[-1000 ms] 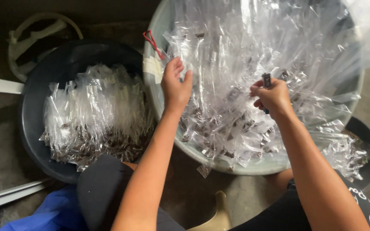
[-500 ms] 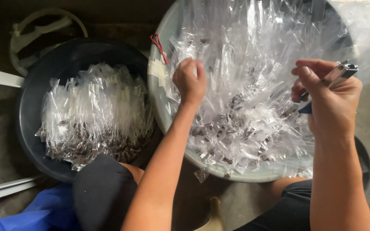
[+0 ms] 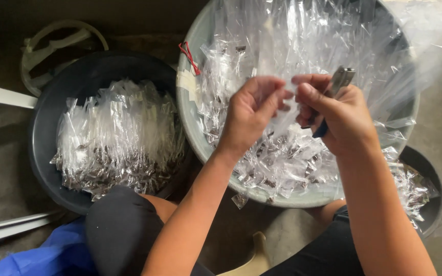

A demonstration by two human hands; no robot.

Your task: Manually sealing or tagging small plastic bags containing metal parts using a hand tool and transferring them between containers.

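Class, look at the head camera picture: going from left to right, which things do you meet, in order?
White bar → dark basin of clear packets → red tie on the grey basin → left hand → right hand holding a stapler → black tub.

Clear plastic packet (image 3: pixel 288 110) pinched upright between both hands, small metal tool (image 3: pixel 337 82) in right hand

left hand (image 3: pixel 249 115): bare, no ring or glove
right hand (image 3: pixel 341 120): bare, no ring or glove
forearms: bare, no sleeves in view
legs: black cloth shorts (image 3: pixel 121 230), knees bare
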